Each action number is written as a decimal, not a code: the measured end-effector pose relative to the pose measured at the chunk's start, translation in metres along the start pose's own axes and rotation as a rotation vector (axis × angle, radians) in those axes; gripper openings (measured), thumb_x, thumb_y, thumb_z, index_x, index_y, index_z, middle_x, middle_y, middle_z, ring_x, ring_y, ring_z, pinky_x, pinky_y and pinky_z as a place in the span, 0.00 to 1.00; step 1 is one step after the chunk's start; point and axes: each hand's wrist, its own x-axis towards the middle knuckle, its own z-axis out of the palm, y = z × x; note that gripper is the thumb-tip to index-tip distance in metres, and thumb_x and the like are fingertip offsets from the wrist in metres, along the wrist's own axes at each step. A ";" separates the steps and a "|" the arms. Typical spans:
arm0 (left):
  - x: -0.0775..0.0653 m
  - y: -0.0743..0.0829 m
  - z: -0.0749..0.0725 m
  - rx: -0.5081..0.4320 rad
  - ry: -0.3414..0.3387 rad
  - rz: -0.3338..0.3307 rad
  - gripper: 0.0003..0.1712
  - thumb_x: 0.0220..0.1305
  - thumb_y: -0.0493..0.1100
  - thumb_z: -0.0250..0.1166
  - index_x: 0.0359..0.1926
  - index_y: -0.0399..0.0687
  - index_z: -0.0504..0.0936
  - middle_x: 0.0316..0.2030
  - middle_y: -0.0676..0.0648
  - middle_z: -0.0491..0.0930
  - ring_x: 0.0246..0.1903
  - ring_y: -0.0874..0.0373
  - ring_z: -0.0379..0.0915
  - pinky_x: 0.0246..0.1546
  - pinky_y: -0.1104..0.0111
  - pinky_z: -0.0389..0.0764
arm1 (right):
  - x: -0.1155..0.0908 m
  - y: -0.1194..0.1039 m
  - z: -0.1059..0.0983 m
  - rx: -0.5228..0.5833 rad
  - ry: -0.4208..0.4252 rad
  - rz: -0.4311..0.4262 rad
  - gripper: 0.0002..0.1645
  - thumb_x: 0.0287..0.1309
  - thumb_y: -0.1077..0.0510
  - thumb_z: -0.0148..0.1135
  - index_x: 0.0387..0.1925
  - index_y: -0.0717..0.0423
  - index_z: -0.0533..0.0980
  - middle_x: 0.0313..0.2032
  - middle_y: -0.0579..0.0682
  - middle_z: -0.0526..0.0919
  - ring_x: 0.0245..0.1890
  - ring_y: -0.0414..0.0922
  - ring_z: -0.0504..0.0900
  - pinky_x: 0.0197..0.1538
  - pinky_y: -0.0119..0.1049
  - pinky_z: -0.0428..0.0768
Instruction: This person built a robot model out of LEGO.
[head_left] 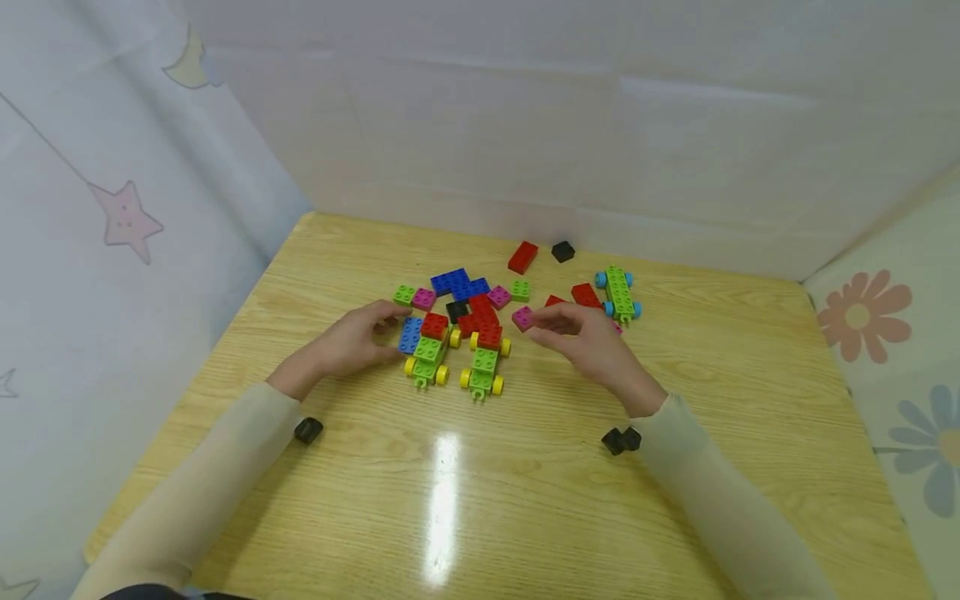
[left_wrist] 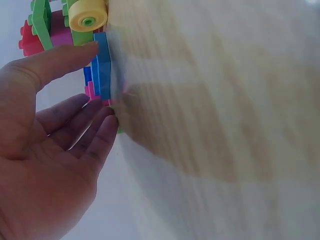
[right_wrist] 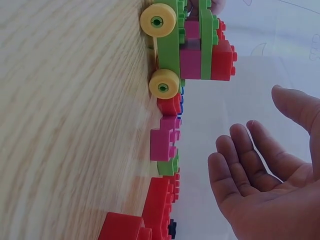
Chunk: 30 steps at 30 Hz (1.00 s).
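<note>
The left hand (head_left: 352,337) is beside a light blue brick (head_left: 410,335), thumb by its near end and fingers by its far end. In the left wrist view the thumb overlaps the light blue brick (left_wrist: 102,67), and the fingers are loosely bent. Just right of that brick stands a stacked car (head_left: 428,350) with yellow wheels, green base and red top. A similar car (head_left: 485,360) is to its right. The right hand (head_left: 585,337) hovers with thumb and fingers apart, fingertips near a pink brick (head_left: 522,317); in the right wrist view nothing lies between them.
Behind the cars lie dark blue bricks (head_left: 459,285), red bricks (head_left: 480,315) and a green brick (head_left: 520,290). A green wheeled base (head_left: 618,293) with blue wheels stands at the right. Farther back are a red brick (head_left: 522,257) and a black piece (head_left: 562,251), near the curtain (head_left: 525,125).
</note>
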 end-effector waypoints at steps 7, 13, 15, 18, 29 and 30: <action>0.007 0.003 -0.002 0.068 -0.022 0.004 0.45 0.71 0.46 0.80 0.83 0.43 0.71 0.75 0.35 0.76 0.73 0.36 0.75 0.76 0.38 0.76 | -0.002 0.005 -0.006 -0.007 0.022 -0.004 0.26 0.76 0.43 0.74 0.67 0.51 0.85 0.59 0.50 0.92 0.59 0.52 0.88 0.66 0.56 0.87; 0.009 0.006 -0.001 0.108 -0.017 -0.003 0.44 0.71 0.45 0.79 0.82 0.43 0.72 0.76 0.35 0.76 0.75 0.35 0.73 0.79 0.36 0.72 | -0.007 0.007 -0.012 0.001 0.016 0.001 0.26 0.77 0.43 0.72 0.67 0.50 0.85 0.62 0.51 0.91 0.60 0.52 0.88 0.60 0.48 0.87; 0.009 0.006 0.000 0.112 -0.015 -0.004 0.44 0.71 0.44 0.79 0.82 0.42 0.72 0.76 0.34 0.76 0.75 0.35 0.73 0.79 0.36 0.72 | -0.009 0.008 -0.013 0.005 0.013 0.015 0.27 0.77 0.42 0.72 0.68 0.51 0.84 0.63 0.50 0.90 0.60 0.52 0.88 0.57 0.44 0.86; 0.008 0.005 0.001 0.112 -0.006 -0.004 0.43 0.72 0.44 0.78 0.82 0.42 0.72 0.75 0.35 0.77 0.73 0.36 0.75 0.78 0.37 0.74 | -0.011 0.010 -0.016 0.009 0.009 0.022 0.28 0.78 0.42 0.71 0.68 0.52 0.84 0.66 0.51 0.89 0.61 0.52 0.87 0.58 0.44 0.85; -0.010 0.006 -0.008 0.016 0.102 -0.070 0.42 0.73 0.43 0.77 0.81 0.39 0.72 0.75 0.36 0.76 0.73 0.33 0.77 0.75 0.38 0.79 | -0.020 0.019 -0.024 -0.019 0.023 0.033 0.27 0.78 0.41 0.71 0.67 0.51 0.84 0.64 0.51 0.90 0.58 0.51 0.88 0.64 0.46 0.85; -0.014 0.007 -0.012 0.004 0.123 -0.073 0.42 0.73 0.43 0.76 0.81 0.39 0.71 0.75 0.36 0.75 0.73 0.32 0.76 0.75 0.38 0.79 | -0.021 0.020 -0.025 -0.014 0.021 0.031 0.27 0.78 0.41 0.71 0.67 0.52 0.84 0.64 0.51 0.90 0.58 0.51 0.88 0.63 0.44 0.85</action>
